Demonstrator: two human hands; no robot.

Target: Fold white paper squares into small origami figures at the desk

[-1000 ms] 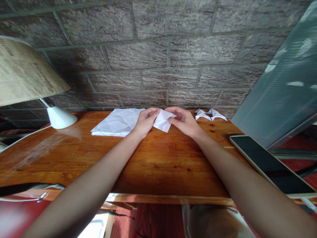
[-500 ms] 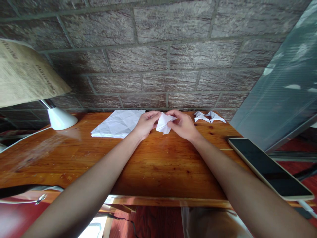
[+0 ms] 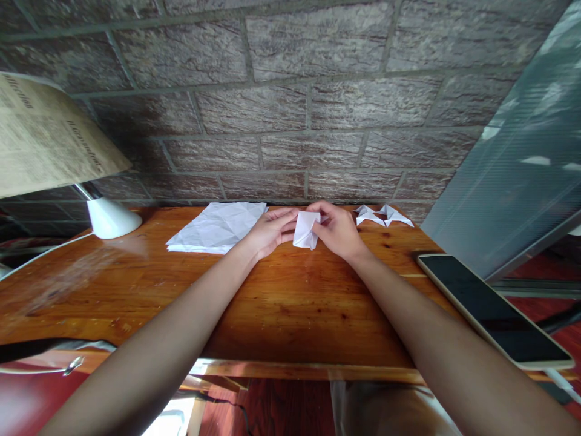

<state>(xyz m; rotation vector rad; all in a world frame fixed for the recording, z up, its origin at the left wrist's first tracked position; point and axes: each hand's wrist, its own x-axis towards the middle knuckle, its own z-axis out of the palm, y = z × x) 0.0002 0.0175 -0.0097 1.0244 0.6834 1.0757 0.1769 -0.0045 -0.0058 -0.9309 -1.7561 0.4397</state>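
A small piece of folded white paper (image 3: 305, 230) is held up above the wooden table, roughly square from this side with a crease near its lower edge. My right hand (image 3: 336, 229) pinches its right side, the thumb lying on the near face. At its upper left edge, my left hand (image 3: 274, 231) has thumb and fingers closed on the paper; its fingertips are partly hidden behind it. Left of my left hand lies a stack of creased white paper sheets (image 3: 218, 227). Two folded paper shapes (image 3: 370, 215) with pointed corners rest right of my right hand.
A smartphone (image 3: 492, 306) with a white cable plugged in lies at the table's right edge. On the left stands a lamp with a white base (image 3: 111, 218) and a newsprint shade (image 3: 54, 130). The brick wall (image 3: 281, 109) rises directly behind the table (image 3: 290, 309).
The folded paper has turned and shifted slightly right; its outline went from pointed to nearly square. My left fingers have spread a little along its left edge.
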